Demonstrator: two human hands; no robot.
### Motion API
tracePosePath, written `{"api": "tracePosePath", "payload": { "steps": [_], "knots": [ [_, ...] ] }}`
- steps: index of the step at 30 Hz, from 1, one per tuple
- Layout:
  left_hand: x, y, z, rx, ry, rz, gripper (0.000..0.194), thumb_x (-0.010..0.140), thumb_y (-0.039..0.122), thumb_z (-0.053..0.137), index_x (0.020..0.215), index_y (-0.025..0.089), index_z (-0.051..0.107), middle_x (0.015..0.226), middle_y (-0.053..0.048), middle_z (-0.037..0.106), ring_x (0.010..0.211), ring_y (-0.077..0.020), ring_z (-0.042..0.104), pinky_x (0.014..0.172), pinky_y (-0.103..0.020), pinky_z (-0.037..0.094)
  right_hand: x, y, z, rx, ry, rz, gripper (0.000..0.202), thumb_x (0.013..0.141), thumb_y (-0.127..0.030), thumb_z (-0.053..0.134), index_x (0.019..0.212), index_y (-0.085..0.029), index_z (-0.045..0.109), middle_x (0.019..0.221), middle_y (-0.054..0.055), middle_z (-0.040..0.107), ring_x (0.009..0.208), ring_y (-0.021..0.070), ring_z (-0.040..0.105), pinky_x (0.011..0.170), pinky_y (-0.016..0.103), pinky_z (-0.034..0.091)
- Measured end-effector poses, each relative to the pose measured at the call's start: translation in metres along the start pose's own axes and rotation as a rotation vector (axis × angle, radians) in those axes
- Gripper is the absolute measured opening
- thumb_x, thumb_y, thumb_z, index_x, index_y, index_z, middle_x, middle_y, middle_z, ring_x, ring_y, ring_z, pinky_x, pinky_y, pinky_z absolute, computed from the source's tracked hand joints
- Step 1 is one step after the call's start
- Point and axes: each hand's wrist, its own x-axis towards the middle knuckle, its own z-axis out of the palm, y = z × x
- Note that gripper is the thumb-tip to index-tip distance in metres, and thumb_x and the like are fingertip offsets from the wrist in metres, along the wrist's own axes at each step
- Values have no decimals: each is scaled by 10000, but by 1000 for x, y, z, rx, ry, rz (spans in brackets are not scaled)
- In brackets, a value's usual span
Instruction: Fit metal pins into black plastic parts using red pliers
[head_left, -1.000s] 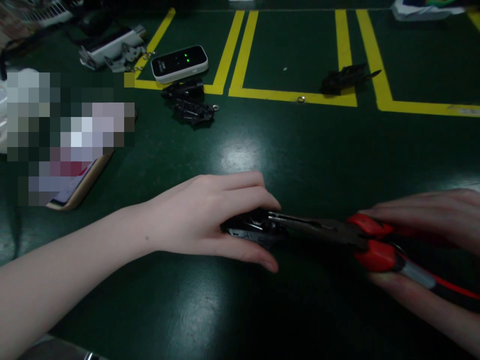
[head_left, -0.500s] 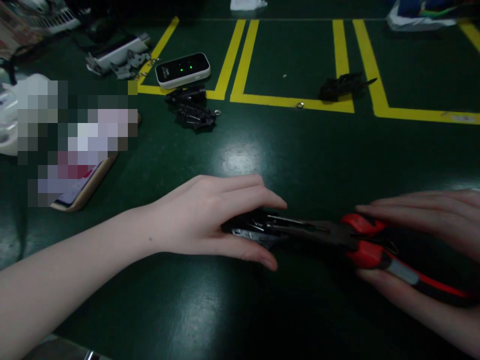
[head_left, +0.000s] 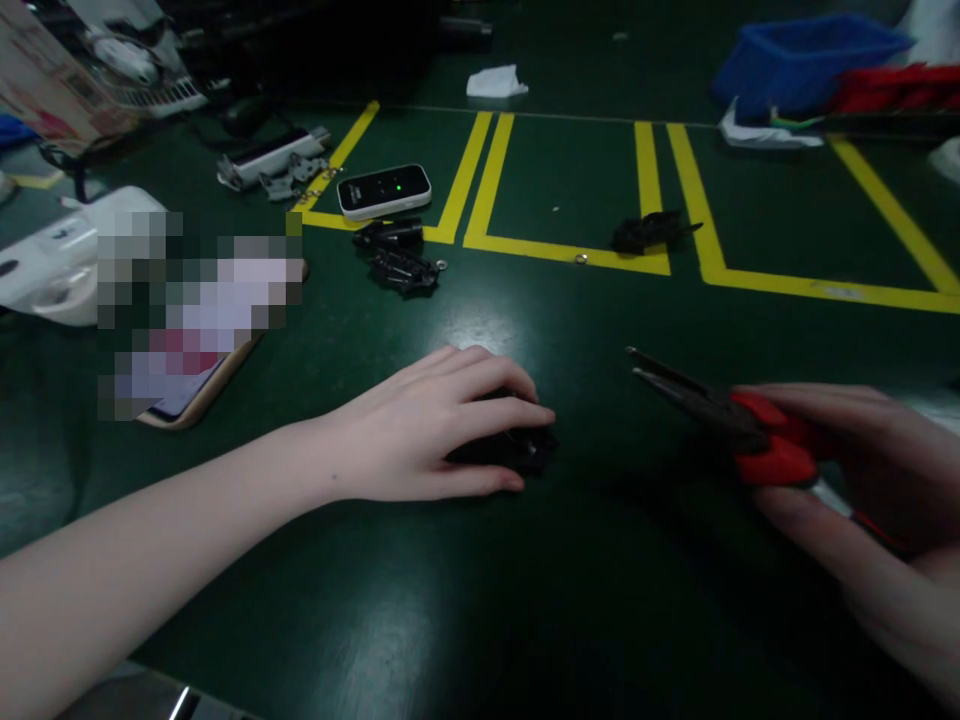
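My left hand (head_left: pixel 457 430) rests over a small black plastic part (head_left: pixel 529 450) on the green table (head_left: pixel 420 600), fingers and thumb closed around its sides. The palm hides much of the part. To the right, my right hand (head_left: pixel 870 500) grips red-handled needle-nose pliers (head_left: pixel 720 410). Their long jaws point up and left, slightly parted with nothing between them, and stand apart from the black part.
Beyond my hands lie other black parts (head_left: pixel 401 270), (head_left: pixel 652 232) and a small metal ring (head_left: pixel 581 259). A white-edged black device (head_left: pixel 385 192) with a green light sits near yellow tape lines. A phone (head_left: pixel 195 400) lies at left; a blue bin (head_left: pixel 810 60) stands at back right.
The pliers' jaws have come away from the black part, and my right hand has lifted and turned them up. My left hand stays on the part. The head view has tilted up.
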Motion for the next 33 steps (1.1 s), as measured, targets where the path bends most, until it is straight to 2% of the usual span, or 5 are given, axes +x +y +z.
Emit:
{"api": "tracePosePath", "payload": {
  "steps": [6,16,20,27,33],
  "knots": [
    [-1,0,2,169,-19,118,419,1012,306,489,1421,215,486,1435,-129,537,1291,-260,521,1033,-422,473,6,5,-6,6,-85,-86,484,815,-632,632,1166,-299,651,1086,53,682,893,224,665,769,367,562],
    [0,0,4,119,-49,115,430,992,279,516,1419,225,506,1522,-121,467,1433,-283,413,1185,-492,393,12,7,-1,394,-114,188,509,743,-597,708,1147,-288,687,1130,74,700,991,278,682,837,422,590],
    [2,5,1,5,-6,50,352,976,274,557,1325,267,602,1480,-83,514,1405,-261,447,1208,-508,351,10,4,2,588,-68,321,625,665,-602,776,1185,-268,681,1184,90,700,1075,307,668,907,462,570],
    [0,8,8,-77,110,-39,168,946,235,606,1086,229,698,1319,-56,629,1283,-203,564,1244,-504,280,-1,-6,3,703,55,293,685,696,-622,742,1276,-274,634,1263,78,663,1183,294,614,997,464,520],
    [3,8,12,-10,123,-52,138,969,245,564,1017,201,687,1203,-46,663,1224,-185,603,1223,-492,320,-1,-7,1,789,58,296,602,699,-626,742,1167,-254,679,1174,80,692,1125,296,630,970,468,519]
  ]
}}
